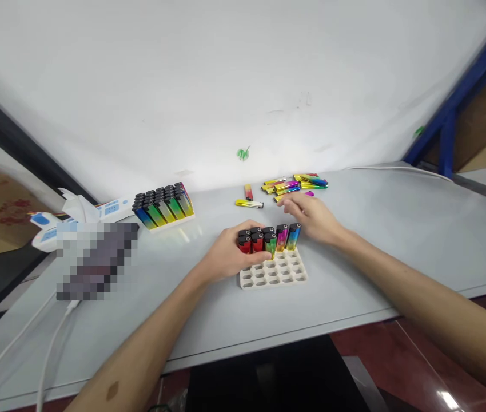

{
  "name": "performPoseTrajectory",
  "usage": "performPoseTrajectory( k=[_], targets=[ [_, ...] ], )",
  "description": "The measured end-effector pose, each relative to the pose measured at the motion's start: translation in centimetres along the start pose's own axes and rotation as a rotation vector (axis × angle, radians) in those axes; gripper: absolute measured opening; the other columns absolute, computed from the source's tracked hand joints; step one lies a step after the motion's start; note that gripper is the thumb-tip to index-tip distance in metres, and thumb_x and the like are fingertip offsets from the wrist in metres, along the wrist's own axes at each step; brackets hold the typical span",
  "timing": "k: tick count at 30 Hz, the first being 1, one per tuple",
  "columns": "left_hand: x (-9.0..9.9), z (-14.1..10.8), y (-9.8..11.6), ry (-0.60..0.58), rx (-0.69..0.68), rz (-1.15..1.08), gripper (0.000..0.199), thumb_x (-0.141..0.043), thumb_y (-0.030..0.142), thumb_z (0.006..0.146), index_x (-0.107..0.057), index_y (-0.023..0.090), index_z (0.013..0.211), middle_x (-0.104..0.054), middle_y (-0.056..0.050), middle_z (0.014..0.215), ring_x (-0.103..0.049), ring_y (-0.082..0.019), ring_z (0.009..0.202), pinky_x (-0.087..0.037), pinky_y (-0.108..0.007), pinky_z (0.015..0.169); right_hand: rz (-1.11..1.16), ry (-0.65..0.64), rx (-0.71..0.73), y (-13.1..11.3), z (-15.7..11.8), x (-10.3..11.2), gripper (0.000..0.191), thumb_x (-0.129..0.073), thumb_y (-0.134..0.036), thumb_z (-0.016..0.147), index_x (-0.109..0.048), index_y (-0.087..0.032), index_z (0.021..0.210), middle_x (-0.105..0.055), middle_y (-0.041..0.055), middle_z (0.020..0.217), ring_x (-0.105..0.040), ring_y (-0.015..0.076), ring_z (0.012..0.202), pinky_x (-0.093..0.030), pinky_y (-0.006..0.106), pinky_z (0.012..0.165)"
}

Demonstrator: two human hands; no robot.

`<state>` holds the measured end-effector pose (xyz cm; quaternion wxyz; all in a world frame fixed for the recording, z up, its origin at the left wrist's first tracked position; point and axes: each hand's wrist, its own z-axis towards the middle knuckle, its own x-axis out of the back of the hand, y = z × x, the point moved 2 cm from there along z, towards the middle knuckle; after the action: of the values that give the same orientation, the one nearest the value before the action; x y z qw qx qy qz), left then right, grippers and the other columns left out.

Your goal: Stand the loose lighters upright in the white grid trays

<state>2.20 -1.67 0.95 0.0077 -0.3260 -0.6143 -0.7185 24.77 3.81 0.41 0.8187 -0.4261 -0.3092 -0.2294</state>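
My left hand (pixel 235 252) is wrapped around the left side of a group of upright lighters, its thumb across the front of a green lighter (pixel 270 243). These lighters, red, green, pink and blue with black tops, stand in the back rows of a white slotted tray (pixel 274 280). The tray's front slots hold nothing. Beyond its back right corner, my right hand (pixel 305 214) reaches over the table with bent fingers slightly apart. Its fingertips are close to a loose yellow lighter (pixel 281 198) at the near edge of a pile; whether they touch is unclear.
A second tray filled with lighters (pixel 163 206) stands at the back left. More loose lighters (pixel 286 186) lie near the wall, with a yellow-white lighter (pixel 249 203) and a red one (pixel 249 191) beside them. A power strip (pixel 112 210) and a pixelated device (pixel 99 260) with cables lie left.
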Motion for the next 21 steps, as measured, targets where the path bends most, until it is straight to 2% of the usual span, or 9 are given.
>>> performPoseTrajectory(
  k=[4, 7, 11, 16, 21],
  targets=[
    [0.0, 0.0, 0.3, -0.033, -0.007, 0.003, 0.035, -0.077, 0.039, 0.074, -0.064, 0.022, 0.103, -0.061, 0.003, 0.080, -0.054, -0.013, 0.070, -0.045, -0.025, 0.064, -0.270, -0.195, 0.054, 1.1, 1.9, -2.8, 0.039, -0.042, -0.031, 0.101, -0.061, -0.022, 0.134, -0.063, 0.0112, 0.112, -0.062, 0.0234, 0.094, -0.046, 0.033, 0.074],
    [0.1, 0.0, 0.5, -0.046, -0.007, 0.019, 0.033, -0.077, 0.039, 0.074, -0.065, 0.022, 0.099, -0.061, 0.003, 0.079, -0.054, -0.013, 0.070, -0.044, -0.025, 0.064, -0.409, -0.238, 0.001, 1.0, 2.8, -3.9, 0.044, -0.046, -0.039, 0.100, -0.057, -0.025, 0.141, -0.060, 0.0122, 0.112, -0.064, 0.0248, 0.091, -0.044, 0.033, 0.069],
    [0.2, 0.0, 0.5, -0.051, -0.003, 0.040, 0.032, -0.077, 0.040, 0.075, -0.065, 0.023, 0.099, -0.061, 0.003, 0.079, -0.054, -0.013, 0.070, -0.044, -0.025, 0.064, -0.388, -0.189, -0.078, 0.9, 2.5, -3.6, 0.036, -0.054, -0.044, 0.096, -0.061, -0.022, 0.123, -0.061, 0.0120, 0.114, -0.064, 0.0257, 0.092, -0.046, 0.034, 0.069],
    [0.3, -0.1, 0.4, -0.029, 0.007, 0.046, 0.039, -0.078, 0.042, 0.074, -0.063, 0.025, 0.106, -0.064, 0.003, 0.081, -0.056, -0.014, 0.071, -0.046, -0.026, 0.064, -0.358, -0.150, -0.169, 1.4, 1.3, -2.2, 0.023, -0.057, -0.034, 0.094, -0.061, -0.017, 0.110, -0.062, 0.0144, 0.115, -0.062, 0.0278, 0.103, -0.048, 0.038, 0.083],
    [0.4, -0.2, 0.5, -0.024, 0.018, 0.061, 0.041, -0.077, 0.043, 0.075, -0.062, 0.025, 0.109, -0.067, 0.003, 0.085, -0.060, -0.015, 0.073, -0.048, -0.026, 0.065, -0.174, -0.118, -0.249, 1.6, 1.4, -1.2, 0.014, -0.064, -0.030, 0.089, -0.062, -0.018, 0.094, -0.065, 0.0110, 0.107, -0.062, 0.0249, 0.095, -0.047, 0.038, 0.085]
  ],
)
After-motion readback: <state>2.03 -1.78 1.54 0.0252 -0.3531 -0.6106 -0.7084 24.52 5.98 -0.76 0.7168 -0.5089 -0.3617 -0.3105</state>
